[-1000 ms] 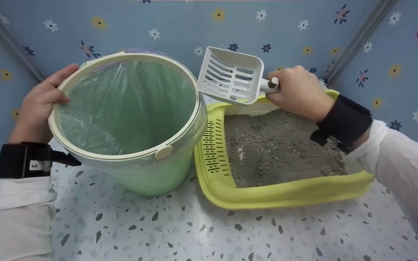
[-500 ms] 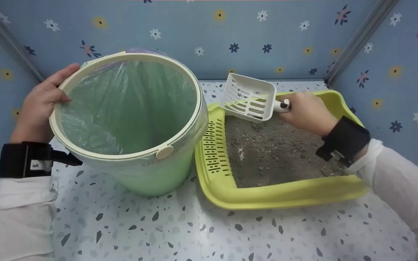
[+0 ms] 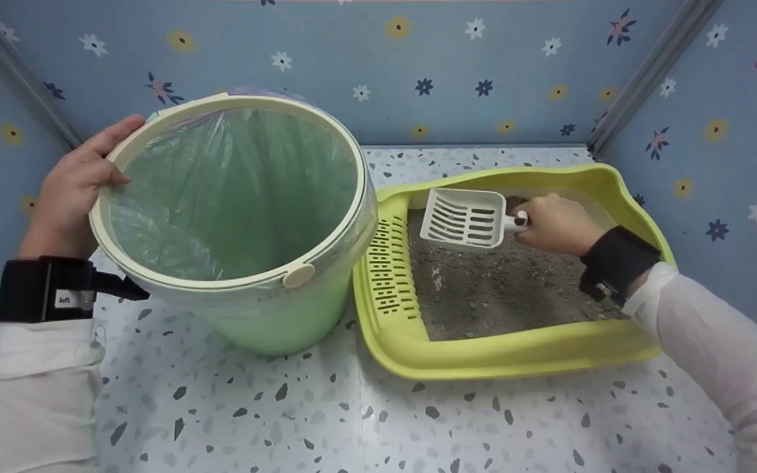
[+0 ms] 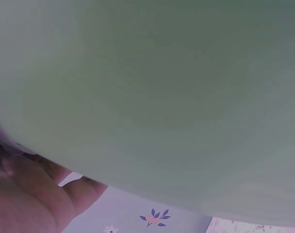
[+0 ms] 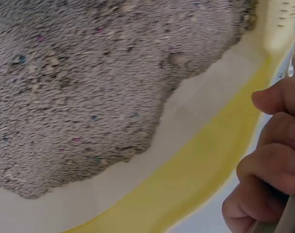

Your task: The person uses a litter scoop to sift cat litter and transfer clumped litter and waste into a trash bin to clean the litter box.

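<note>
My left hand grips the cream rim of a green trash bin, thumb over the inside edge. A clear plastic liner covers the bin's inside. In the left wrist view the bin's wall fills most of the picture, with part of my left hand below it. My right hand holds a white slotted litter scoop by its handle, above the grey litter in a yellow litter box. No clump shows in the scoop. Curled fingers of my right hand wrap the handle in the right wrist view.
The litter box stands close to the bin's right side, with a perforated ledge at its left. Speckled flooring lies in front. Blue flowered walls close off the back and sides.
My right hand has brought the scoop from beside the bin's rim down and to the right, over the litter, and its basket has levelled. My left hand and the bin have stayed put.
</note>
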A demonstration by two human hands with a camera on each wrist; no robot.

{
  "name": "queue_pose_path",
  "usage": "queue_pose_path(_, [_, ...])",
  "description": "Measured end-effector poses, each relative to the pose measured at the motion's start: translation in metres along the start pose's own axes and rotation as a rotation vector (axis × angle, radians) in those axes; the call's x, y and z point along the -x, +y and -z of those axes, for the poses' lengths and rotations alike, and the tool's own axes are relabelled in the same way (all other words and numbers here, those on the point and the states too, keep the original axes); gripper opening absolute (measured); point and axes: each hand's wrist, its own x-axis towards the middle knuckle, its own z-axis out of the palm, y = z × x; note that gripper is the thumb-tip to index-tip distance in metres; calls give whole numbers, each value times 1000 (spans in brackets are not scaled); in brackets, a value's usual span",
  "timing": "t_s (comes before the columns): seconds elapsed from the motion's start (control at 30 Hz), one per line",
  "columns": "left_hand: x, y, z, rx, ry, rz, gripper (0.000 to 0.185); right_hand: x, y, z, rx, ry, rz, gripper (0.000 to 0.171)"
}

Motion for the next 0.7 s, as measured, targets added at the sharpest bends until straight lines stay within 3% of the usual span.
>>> queue_pose_path(0.3, [0, -1, 0, -3, -5, -8, 66, -11, 17, -34, 80, -130, 55, 26])
queue_pose_path(0.53, [-6, -3, 8, -139, -20, -45, 67, -16, 17, -38, 107, -187, 45, 24])
queue_pose_path(0.7, [-6, -2, 7, -115, -9, -39, 66, -21, 21, -41, 144, -186, 54, 24])
